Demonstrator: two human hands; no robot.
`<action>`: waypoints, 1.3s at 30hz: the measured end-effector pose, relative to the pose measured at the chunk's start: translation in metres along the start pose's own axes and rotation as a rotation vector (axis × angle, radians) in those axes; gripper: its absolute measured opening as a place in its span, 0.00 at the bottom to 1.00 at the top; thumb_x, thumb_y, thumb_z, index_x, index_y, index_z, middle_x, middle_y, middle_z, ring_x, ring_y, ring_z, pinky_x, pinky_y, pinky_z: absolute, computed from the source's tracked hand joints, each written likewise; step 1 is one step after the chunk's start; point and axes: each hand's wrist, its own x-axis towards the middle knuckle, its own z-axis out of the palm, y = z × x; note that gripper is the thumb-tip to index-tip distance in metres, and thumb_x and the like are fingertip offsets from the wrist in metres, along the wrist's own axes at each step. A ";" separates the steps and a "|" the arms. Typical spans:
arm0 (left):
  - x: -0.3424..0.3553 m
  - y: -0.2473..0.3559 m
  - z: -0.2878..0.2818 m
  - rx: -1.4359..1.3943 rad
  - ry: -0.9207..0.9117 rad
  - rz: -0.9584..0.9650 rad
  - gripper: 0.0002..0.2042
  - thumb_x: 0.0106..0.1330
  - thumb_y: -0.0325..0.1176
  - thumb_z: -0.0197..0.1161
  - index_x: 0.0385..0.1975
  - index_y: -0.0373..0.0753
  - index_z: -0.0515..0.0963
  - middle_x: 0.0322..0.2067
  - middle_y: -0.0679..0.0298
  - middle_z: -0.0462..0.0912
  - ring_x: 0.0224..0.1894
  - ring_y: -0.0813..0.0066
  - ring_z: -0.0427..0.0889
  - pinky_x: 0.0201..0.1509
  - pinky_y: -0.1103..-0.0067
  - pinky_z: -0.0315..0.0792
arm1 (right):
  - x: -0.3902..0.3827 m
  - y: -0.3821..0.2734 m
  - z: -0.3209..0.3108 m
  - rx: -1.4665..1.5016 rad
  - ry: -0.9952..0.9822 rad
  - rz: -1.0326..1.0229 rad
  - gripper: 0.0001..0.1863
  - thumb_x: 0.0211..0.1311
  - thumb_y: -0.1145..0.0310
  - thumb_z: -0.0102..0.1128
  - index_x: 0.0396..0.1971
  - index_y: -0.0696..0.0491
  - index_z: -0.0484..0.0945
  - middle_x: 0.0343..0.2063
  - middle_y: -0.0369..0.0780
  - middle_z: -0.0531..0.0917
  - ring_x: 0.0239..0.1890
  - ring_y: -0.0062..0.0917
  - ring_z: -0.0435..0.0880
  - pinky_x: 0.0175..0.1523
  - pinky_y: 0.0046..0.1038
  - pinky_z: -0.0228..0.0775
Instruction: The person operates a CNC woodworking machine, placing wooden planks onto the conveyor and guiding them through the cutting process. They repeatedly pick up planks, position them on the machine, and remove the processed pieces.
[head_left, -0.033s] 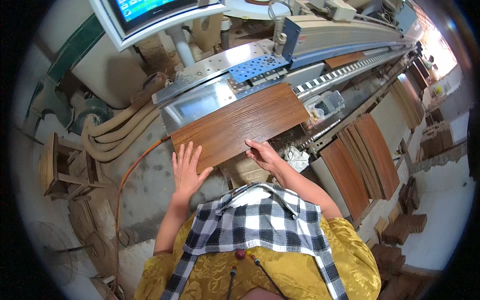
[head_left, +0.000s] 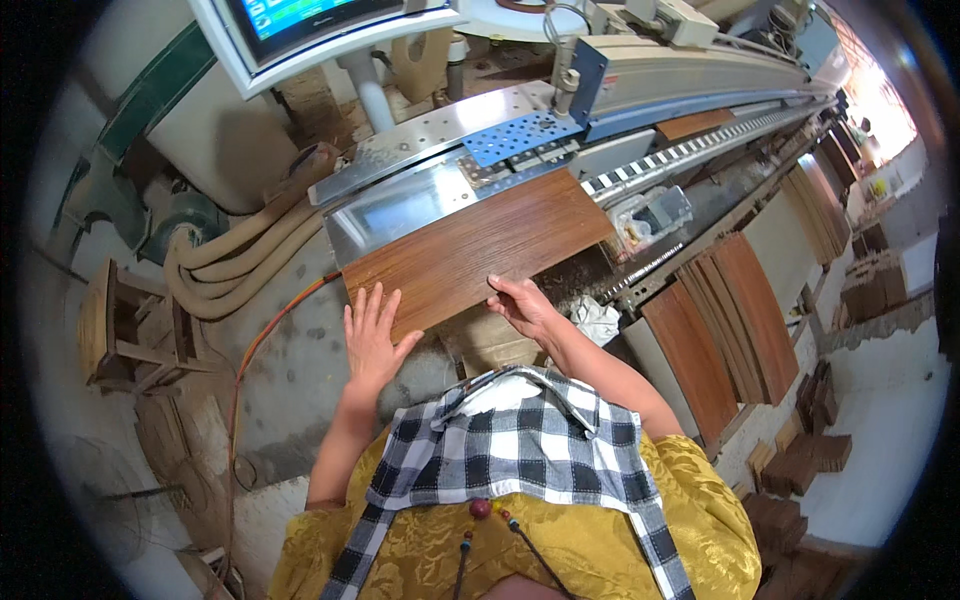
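Note:
A brown wood-grain panel (head_left: 480,250) lies flat on the shiny metal table (head_left: 390,205) of a long woodworking machine, with its near edge overhanging toward me. My left hand (head_left: 372,335) presses flat against the panel's near left edge, fingers spread. My right hand (head_left: 520,303) grips the near edge further right, fingers curled on top of the board. Another brown panel (head_left: 695,123) sits further along the machine's track.
A blue perforated plate (head_left: 520,135) and a screen (head_left: 300,25) are beyond the panel. Beige hoses (head_left: 240,270), an orange cable (head_left: 270,340) and a wooden stool (head_left: 130,330) lie at left. Stacked brown panels (head_left: 740,320) lean at right, next to a white rag (head_left: 600,320).

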 end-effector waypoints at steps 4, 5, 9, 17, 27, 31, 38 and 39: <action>-0.001 -0.004 0.000 -0.070 0.045 0.000 0.35 0.52 0.52 0.65 0.59 0.44 0.66 0.63 0.54 0.59 0.66 0.52 0.53 0.68 0.59 0.47 | 0.001 0.002 0.011 0.004 0.022 -0.046 0.10 0.56 0.68 0.64 0.35 0.54 0.75 0.28 0.34 0.79 0.23 0.20 0.79 0.28 0.19 0.72; -0.003 -0.006 0.001 -0.065 0.051 0.000 0.35 0.52 0.52 0.65 0.59 0.43 0.65 0.63 0.53 0.59 0.66 0.52 0.53 0.68 0.59 0.47 | -0.002 0.004 0.012 0.003 0.016 -0.054 0.10 0.57 0.68 0.63 0.35 0.55 0.74 0.28 0.35 0.79 0.24 0.20 0.79 0.30 0.19 0.72; -0.012 -0.006 0.008 -0.032 0.072 0.009 0.36 0.54 0.52 0.63 0.60 0.40 0.63 0.63 0.50 0.58 0.66 0.50 0.53 0.68 0.59 0.47 | -0.005 0.006 0.002 -0.018 -0.014 0.003 0.10 0.58 0.68 0.62 0.36 0.56 0.74 0.28 0.36 0.79 0.26 0.21 0.79 0.33 0.20 0.75; 0.015 -0.019 0.020 0.020 0.144 -0.145 0.34 0.58 0.51 0.60 0.61 0.38 0.62 0.63 0.48 0.57 0.66 0.49 0.53 0.68 0.60 0.48 | 0.017 -0.006 0.035 0.084 -0.035 -0.043 0.18 0.61 0.71 0.57 0.50 0.59 0.68 0.41 0.42 0.78 0.39 0.28 0.81 0.44 0.26 0.77; 0.082 -0.062 0.023 -0.014 0.125 -0.258 0.33 0.60 0.52 0.57 0.60 0.36 0.63 0.63 0.48 0.57 0.66 0.51 0.53 0.68 0.62 0.50 | -0.022 0.011 -0.055 -0.203 0.150 0.024 0.15 0.64 0.69 0.50 0.49 0.57 0.72 0.41 0.40 0.80 0.36 0.23 0.81 0.42 0.21 0.74; 0.085 -0.059 0.029 -0.051 0.134 -0.308 0.32 0.60 0.52 0.58 0.60 0.38 0.63 0.64 0.49 0.56 0.67 0.53 0.52 0.69 0.62 0.47 | -0.058 0.056 -0.153 -0.271 0.387 0.083 0.08 0.63 0.68 0.50 0.35 0.56 0.75 0.25 0.36 0.79 0.29 0.21 0.79 0.31 0.20 0.70; 0.072 -0.057 0.043 -0.001 0.208 -0.455 0.33 0.59 0.51 0.60 0.63 0.45 0.60 0.67 0.51 0.49 0.69 0.52 0.44 0.69 0.58 0.42 | -0.147 0.196 -0.346 -0.945 0.698 0.038 0.16 0.56 0.61 0.58 0.24 0.61 0.79 0.21 0.42 0.81 0.24 0.26 0.77 0.30 0.32 0.69; 0.070 -0.056 0.045 -0.004 0.221 -0.482 0.33 0.60 0.52 0.58 0.63 0.45 0.60 0.66 0.51 0.49 0.69 0.52 0.45 0.68 0.59 0.43 | -0.156 0.217 -0.363 -1.033 0.765 0.081 0.16 0.56 0.61 0.58 0.24 0.61 0.79 0.21 0.43 0.81 0.24 0.26 0.77 0.30 0.32 0.69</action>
